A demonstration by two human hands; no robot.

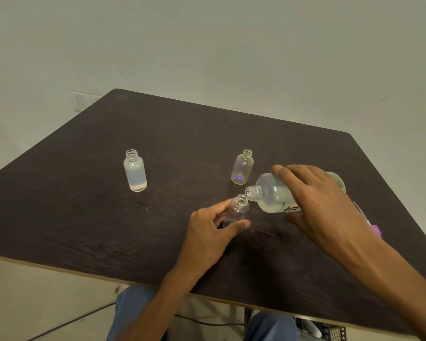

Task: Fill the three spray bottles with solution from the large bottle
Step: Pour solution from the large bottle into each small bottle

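Note:
My right hand [315, 200] grips the large clear bottle [273, 193], tipped on its side with its open neck touching the mouth of a small clear spray bottle [237, 209]. My left hand [212, 227] holds that small bottle upright on the dark table [84, 205] between fingers and thumb. A second small bottle [135, 171], uncapped and mostly full of cloudy liquid, stands at the left. A third small bottle [242, 167], uncapped with a purple tint inside, stands just behind the large bottle's neck.
A purple and white object [375, 228] lies by the table's right edge, partly hidden by my right forearm. The table's near edge runs just in front of my knees. Cables cross the floor below.

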